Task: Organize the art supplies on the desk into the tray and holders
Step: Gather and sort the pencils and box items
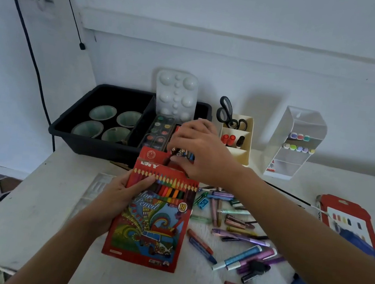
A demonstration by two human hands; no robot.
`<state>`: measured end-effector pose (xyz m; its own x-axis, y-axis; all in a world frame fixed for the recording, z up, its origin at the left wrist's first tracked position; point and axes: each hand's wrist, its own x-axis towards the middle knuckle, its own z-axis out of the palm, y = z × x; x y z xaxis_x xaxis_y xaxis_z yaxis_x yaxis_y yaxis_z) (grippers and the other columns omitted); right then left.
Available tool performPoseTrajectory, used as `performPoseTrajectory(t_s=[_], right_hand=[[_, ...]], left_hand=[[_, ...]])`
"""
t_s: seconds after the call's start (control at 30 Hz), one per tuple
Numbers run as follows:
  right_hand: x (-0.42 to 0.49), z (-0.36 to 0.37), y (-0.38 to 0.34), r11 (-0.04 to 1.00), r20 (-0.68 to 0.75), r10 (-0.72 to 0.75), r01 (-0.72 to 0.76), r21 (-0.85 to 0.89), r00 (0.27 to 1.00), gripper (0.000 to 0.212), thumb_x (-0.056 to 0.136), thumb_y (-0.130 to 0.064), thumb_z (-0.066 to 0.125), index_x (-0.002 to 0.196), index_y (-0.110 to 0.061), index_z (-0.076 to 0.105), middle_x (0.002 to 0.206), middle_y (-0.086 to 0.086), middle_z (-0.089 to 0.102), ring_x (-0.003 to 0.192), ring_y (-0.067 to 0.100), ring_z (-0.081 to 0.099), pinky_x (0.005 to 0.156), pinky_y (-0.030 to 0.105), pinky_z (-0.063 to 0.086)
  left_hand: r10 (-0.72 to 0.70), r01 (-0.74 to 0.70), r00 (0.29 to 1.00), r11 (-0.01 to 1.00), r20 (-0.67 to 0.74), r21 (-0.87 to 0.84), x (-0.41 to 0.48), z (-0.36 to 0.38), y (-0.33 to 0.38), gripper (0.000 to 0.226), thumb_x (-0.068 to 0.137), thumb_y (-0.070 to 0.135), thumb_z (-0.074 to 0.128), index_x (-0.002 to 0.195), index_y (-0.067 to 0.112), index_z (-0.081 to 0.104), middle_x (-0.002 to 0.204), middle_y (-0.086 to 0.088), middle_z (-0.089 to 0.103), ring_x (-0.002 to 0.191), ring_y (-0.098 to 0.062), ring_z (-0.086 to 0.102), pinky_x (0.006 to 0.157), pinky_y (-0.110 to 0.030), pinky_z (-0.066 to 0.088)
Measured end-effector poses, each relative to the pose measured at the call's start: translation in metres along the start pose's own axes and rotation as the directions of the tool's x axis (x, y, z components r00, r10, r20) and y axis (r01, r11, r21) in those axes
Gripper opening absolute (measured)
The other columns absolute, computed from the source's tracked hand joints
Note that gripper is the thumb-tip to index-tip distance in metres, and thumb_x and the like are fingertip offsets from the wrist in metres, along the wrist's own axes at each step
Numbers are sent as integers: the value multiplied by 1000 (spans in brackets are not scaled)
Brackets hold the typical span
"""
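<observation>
I hold the colour pencil box [150, 211] in my left hand [113, 200], fingers closed around its left edge and thumb across the window where the pencils show. The box is tilted, its open top flap pointing toward the black tray [99, 146] just behind it. My right hand [198, 154] is at that top flap, fingertips pinched together on something small and dark, perhaps a pencil end or the flap itself; I cannot tell which.

To do this step well, I think I should keep the box steady with the left hand and not squeeze the thin card, then push the flap fully in so no pencil slides out when I lay it down. After that the box probably belongs in the tray.

In the tray, four green cups [107, 122] sit in its left part. In its right part there is a watercolour set [159, 130], and a white palette [175, 94] stands against the tray's back wall. Right of the tray, the cream holder [241, 147] keeps black scissors [225, 111] and some red and dark markers. Further right of the tray, the clear holder [294, 142] has marker caps on two shelves. Many crayons and glitter pens [238, 235] lie loose on the desk in front of the tray, to its right.
</observation>
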<state>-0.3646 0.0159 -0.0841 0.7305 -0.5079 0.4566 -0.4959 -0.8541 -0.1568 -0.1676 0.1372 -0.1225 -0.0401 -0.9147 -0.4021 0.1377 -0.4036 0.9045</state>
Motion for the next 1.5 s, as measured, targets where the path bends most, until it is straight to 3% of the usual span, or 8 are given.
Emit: performPoseTrajectory(t_s=[0.17,0.33,0.4,0.57,0.7,0.87,1.07,1.5], right_hand=[[4,2,1,733,17,512,-447,513,859,31,95,-29,67,124,-22,62,116,-4,61,103,12,62,91,35,55],[9,6,-5,149,179,692,-382,912,699,31,93,4,63,121,2,50,94,22,70,81,24,70,70,29,59],[15,7,-8,91,241,687,-410,907,686,31,94,3,64,121,3,48,96,25,72,81,26,71,68,29,59],[19,8,-2,241,281,645,-538,808,711,22,94,-2,65,112,8,55,94,23,74,76,23,71,61,25,58],[18,14,4,391,307,638,-641,661,706,25,86,-17,78,102,-4,64,86,8,75,84,21,73,78,35,60],[22,13,-2,582,413,521,-665,469,747,27,83,-28,82,102,-13,72,85,-5,74,74,5,68,69,21,53],[14,5,5,538,484,490,-688,486,725,37,80,-21,84,105,-14,59,88,7,76,81,24,75,73,37,62],[-5,7,14,744,320,433,-534,401,843,15,91,-30,72,99,-18,76,92,-9,73,85,5,68,74,18,55]], left_hand=[[-22,23,1000,992,16,-122,1,5,-9,34,95,29,62,125,16,56,111,-19,75,97,-39,74,78,-46,63],[-108,114,993,975,41,-191,4,14,-18,40,94,36,63,125,12,58,111,-20,74,99,-39,73,82,-48,61],[-141,152,988,965,66,-215,5,20,-23,44,94,38,64,128,11,57,113,-21,73,101,-40,73,85,-49,60],[-118,134,989,969,87,-205,8,23,-23,44,94,36,63,129,11,55,113,-20,74,101,-39,73,83,-47,62],[-139,156,987,957,85,-245,10,21,-22,44,94,39,63,129,12,58,114,-20,74,102,-39,73,84,-48,61],[-142,160,987,940,79,-302,13,30,-22,47,93,39,64,129,10,58,115,-22,73,104,-41,72,87,-51,59],[-123,134,990,962,61,-238,18,28,-20,45,94,37,64,129,10,58,113,-19,74,101,-39,73,85,-48,60],[-52,58,998,978,32,-199,29,40,-15,41,90,26,70,125,9,59,109,-19,75,96,-38,74,76,-46,63]])
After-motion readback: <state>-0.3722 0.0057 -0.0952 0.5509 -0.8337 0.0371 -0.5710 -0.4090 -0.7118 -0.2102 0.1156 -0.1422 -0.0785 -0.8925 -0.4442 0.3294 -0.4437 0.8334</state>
